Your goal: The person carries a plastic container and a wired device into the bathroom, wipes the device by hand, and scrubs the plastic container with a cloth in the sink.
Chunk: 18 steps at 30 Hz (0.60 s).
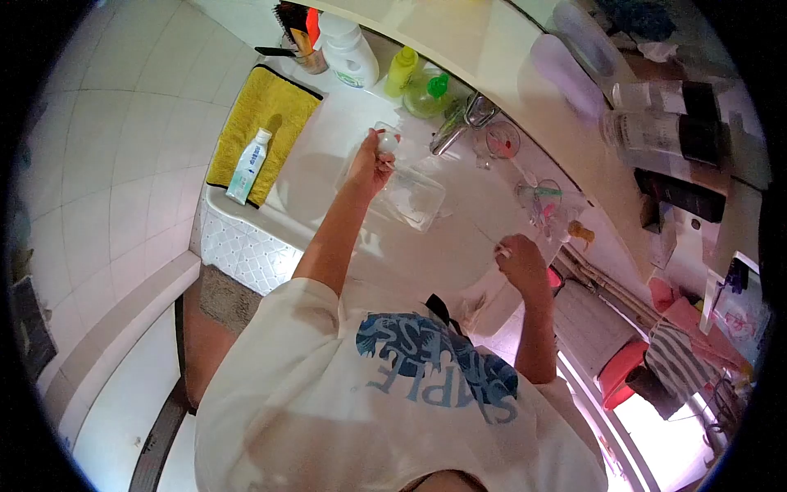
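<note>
My left hand (373,166) reaches over the white sink (316,176), its fingers closed around a small, clear, rounded object (388,143) whose kind I cannot make out. Just below that hand, a clear rectangular plastic container (414,197) lies in the basin. On the right, over the sink's edge, my right hand (521,262) is curled with its fingertips pressed together. Something small and whitish shows at those fingertips, with a faint thin line running from it; it is too small to name. The metal faucet (463,123) is beyond both hands.
A toothpaste tube (249,166) lies on a yellow towel (283,102) at the left rim. Behind the basin stand a white bottle (348,53), a yellow bottle (401,71), a green-topped bottle (426,96) and glass cups (502,140). A shelf overhangs the back.
</note>
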{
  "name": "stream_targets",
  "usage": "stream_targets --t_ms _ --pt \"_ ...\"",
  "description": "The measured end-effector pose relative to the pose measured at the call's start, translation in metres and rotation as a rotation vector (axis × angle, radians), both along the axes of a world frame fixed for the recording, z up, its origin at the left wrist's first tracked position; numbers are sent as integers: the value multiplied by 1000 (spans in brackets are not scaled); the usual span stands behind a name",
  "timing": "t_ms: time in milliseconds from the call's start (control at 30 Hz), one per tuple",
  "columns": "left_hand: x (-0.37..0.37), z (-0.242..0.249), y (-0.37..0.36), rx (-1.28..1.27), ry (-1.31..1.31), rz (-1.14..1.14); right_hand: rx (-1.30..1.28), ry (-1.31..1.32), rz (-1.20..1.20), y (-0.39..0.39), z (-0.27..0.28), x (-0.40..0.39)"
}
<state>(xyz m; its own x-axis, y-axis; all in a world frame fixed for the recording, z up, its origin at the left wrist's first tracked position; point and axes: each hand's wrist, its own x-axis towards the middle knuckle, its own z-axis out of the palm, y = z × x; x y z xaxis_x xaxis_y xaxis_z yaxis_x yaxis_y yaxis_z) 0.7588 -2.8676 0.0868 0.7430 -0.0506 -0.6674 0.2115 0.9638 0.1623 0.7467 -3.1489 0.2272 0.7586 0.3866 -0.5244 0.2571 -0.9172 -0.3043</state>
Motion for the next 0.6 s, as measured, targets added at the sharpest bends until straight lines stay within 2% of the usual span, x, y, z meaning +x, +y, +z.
stream_targets --t_ms 33,100,133,233,300,333,400,433,500,567,600 --pt "1 -1 0 0 0 -3 0 0 -3 -6 5 -2" --pt "3 -4 -2 171 113 60 -98 319 -392 -15 19 -6" --pt "3 -2 -6 167 110 56 -100 316 -397 -22 18 -11" --pt "4 1 -21 256 170 -12 46 241 -266 -33 16 -28" --pt "4 -10 -28 335 172 -82 582 -136 -333 -29 21 -39" --pt "4 -16 -34 336 170 -82 583 -137 -333 -35 22 -45" --pt "3 -24 -48 283 142 -226 772 244 -588 -55 24 -59" --pt "2 -22 -54 284 137 -232 774 237 -593 -63 28 -65" --pt "0 -19 -66 209 35 -168 1344 1188 -870 -76 36 -76" --pt "1 -32 -68 182 66 -131 1433 1368 -1000 -83 31 -102" --pt "1 -42 -64 65 90 -44 1325 1430 -1040 -92 32 -113"
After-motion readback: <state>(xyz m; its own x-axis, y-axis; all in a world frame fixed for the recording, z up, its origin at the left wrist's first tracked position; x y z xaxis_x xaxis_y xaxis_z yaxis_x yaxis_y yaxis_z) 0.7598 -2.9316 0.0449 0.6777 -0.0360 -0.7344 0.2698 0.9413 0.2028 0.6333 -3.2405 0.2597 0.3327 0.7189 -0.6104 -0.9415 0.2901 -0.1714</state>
